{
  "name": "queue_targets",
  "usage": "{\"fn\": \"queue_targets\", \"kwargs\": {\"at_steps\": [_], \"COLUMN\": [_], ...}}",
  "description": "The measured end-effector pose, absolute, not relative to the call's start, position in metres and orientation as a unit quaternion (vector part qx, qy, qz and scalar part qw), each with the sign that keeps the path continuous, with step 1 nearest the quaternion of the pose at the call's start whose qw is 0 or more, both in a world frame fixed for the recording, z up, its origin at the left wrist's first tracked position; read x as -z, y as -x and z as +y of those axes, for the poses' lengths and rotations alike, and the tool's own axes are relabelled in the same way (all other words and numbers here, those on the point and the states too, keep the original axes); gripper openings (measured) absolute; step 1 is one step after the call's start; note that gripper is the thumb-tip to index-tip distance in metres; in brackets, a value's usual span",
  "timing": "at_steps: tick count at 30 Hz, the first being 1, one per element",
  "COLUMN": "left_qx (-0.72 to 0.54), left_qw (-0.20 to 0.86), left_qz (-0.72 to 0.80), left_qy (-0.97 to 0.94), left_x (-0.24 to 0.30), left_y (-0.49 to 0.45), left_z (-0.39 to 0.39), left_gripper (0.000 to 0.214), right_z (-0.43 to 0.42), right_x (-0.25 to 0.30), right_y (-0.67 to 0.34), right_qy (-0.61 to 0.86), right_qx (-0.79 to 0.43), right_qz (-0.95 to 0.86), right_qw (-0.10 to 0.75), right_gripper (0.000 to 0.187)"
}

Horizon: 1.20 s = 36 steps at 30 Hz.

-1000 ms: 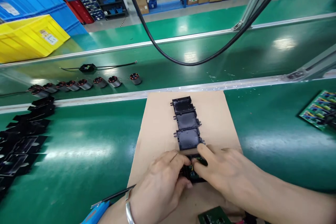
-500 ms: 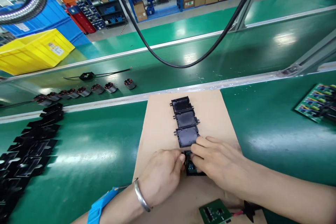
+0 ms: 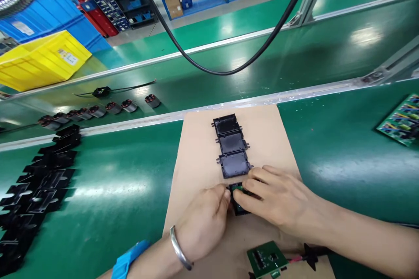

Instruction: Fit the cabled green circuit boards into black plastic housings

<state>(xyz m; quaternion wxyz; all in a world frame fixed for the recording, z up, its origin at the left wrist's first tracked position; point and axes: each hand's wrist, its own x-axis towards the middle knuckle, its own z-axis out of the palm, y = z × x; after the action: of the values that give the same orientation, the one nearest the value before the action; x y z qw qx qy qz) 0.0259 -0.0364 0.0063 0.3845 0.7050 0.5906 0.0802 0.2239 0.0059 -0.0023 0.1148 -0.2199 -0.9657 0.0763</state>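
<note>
Both my hands meet over a small black plastic housing (image 3: 238, 200) with a green circuit board inside it, lying on a brown cardboard sheet (image 3: 196, 157). My left hand (image 3: 203, 220) is curled against the housing's left side. My right hand (image 3: 275, 200) presses its fingers on the housing's top and right side. Three empty black housings (image 3: 231, 146) lie in a line just beyond it. A loose green circuit board (image 3: 266, 259) with a red wire lies near my right forearm.
Several black plastic covers (image 3: 42, 178) lie in a row at the left on the green table. Several small motor coils (image 3: 98, 110) sit on the conveyor belt beyond. More green boards (image 3: 401, 120) lie at the right. A black cable (image 3: 209, 69) hangs overhead. A yellow bin (image 3: 39, 59) stands far left.
My hands have stayed on the housing with small shifts of the fingers. The view has tilted, bringing the loose circuit board near my right forearm further into sight.
</note>
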Motion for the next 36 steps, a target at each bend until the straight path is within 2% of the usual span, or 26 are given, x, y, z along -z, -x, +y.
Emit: {"fn": "queue_targets", "kwargs": {"at_steps": [5, 7, 11, 16, 19, 25, 29, 36], "left_qx": [0.019, -0.002, -0.125, -0.077, -0.068, -0.102, -0.110, -0.077], "left_qw": [0.315, 0.276, 0.162, 0.029, 0.046, 0.186, 0.243, 0.147], "left_qz": [0.613, 0.604, 0.540, 0.505, 0.513, 0.538, 0.469, 0.312], "left_qy": [-0.724, -0.748, -0.816, -0.859, -0.854, -0.816, -0.842, -0.935], "left_x": [-0.008, -0.007, 0.002, 0.013, 0.013, -0.002, -0.015, -0.005], "left_y": [-0.030, -0.027, -0.019, -0.023, -0.023, -0.010, -0.007, 0.005], "left_z": [-0.044, -0.048, -0.055, -0.057, -0.054, -0.047, -0.042, -0.020], "left_gripper": [0.020, 0.020, 0.021, 0.026, 0.025, 0.020, 0.028, 0.027], "right_z": [0.004, 0.003, 0.003, 0.004, 0.005, 0.006, 0.007, 0.012], "right_x": [0.006, 0.005, 0.002, -0.005, -0.006, 0.001, -0.001, -0.007], "right_y": [-0.226, -0.226, -0.221, -0.210, -0.209, -0.225, -0.228, -0.221], "right_qy": [0.200, 0.194, 0.203, 0.235, 0.236, 0.309, 0.308, 0.266], "right_qx": [-0.030, -0.017, -0.015, -0.076, -0.111, -0.219, -0.202, -0.102], "right_qz": [-0.970, -0.974, -0.975, -0.966, -0.963, -0.923, -0.927, -0.955], "right_qw": [0.133, 0.119, 0.093, 0.069, 0.059, 0.067, 0.076, 0.083], "right_gripper": [0.013, 0.013, 0.007, 0.011, 0.013, 0.010, 0.007, 0.011]}}
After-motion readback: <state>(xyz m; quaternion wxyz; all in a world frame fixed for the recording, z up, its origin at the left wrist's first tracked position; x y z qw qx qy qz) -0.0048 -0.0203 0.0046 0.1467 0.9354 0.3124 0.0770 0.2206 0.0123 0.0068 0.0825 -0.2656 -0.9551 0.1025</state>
